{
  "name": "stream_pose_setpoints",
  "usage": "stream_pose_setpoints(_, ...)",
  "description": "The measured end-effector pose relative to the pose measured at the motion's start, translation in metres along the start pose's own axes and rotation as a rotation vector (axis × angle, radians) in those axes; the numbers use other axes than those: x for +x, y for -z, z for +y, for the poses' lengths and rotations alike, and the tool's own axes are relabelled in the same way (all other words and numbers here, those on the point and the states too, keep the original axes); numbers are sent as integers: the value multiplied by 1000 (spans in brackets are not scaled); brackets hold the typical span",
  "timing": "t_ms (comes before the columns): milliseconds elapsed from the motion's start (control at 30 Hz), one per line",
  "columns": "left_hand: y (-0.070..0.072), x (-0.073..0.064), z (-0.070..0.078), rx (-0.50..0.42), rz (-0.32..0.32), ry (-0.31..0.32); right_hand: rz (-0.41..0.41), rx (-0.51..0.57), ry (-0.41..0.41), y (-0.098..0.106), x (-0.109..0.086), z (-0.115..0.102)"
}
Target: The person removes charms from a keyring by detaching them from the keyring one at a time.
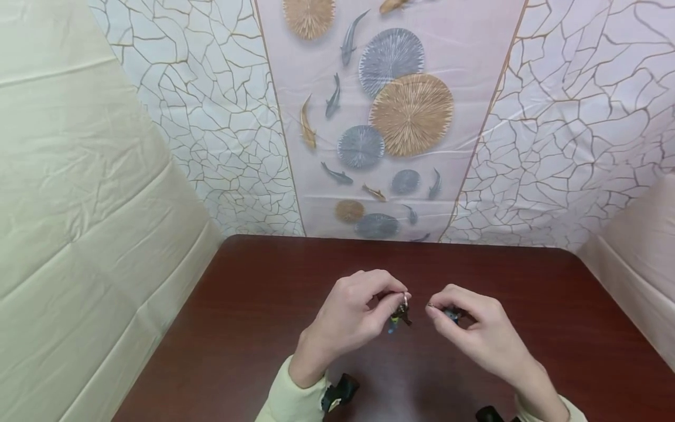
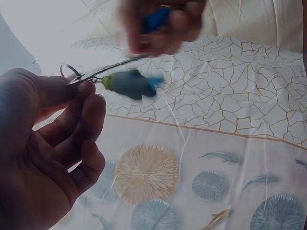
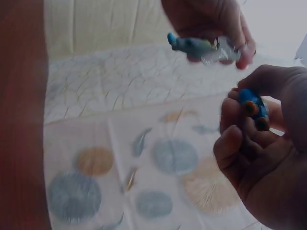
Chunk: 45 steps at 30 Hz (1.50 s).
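Note:
In the head view my left hand [image 1: 350, 313] pinches a metal key ring [image 1: 405, 300] between thumb and forefinger. From it hangs a small grey-green charm [image 2: 132, 84] with a yellow collar and a blue tip. A thin, flat metal piece [image 2: 112, 66] runs from the left fingertips toward the other hand; blur hides what it is. To the right, my right hand [image 1: 482, 328] holds a small blue figure [image 3: 254, 108] with orange round parts, its fingers curled about it. A narrow gap separates the two hands above the table in the head view.
Beneath both hands lies a dark reddish-brown table [image 1: 253, 293]. A patterned cloth [image 1: 369, 176] with fish and round leaves hangs behind its far edge. Pale cloth [image 1: 105, 205] slopes up at the left. A black wrist device [image 1: 341, 390] sits by the left sleeve.

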<state>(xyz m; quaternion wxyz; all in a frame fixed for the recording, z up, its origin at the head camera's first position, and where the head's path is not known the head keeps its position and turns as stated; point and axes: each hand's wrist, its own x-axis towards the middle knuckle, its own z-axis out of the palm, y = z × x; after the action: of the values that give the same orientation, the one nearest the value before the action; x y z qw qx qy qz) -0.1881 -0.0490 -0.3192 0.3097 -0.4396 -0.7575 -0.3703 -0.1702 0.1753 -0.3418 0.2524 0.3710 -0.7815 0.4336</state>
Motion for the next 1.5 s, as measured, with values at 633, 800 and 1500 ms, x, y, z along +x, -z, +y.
stream_pose_setpoints(633, 0, 0, 2, -11, -60, 23, -301, -200, -382, 23, -30, 78)
stream_pose_setpoints(800, 2, 0, 2, -16, -62, 32, -402, -188, -473, 29, -40, 106)
stream_pose_setpoints(1500, 3, -2, -1, 5, -71, 64, -590, -81, -646, 20, -75, 156)
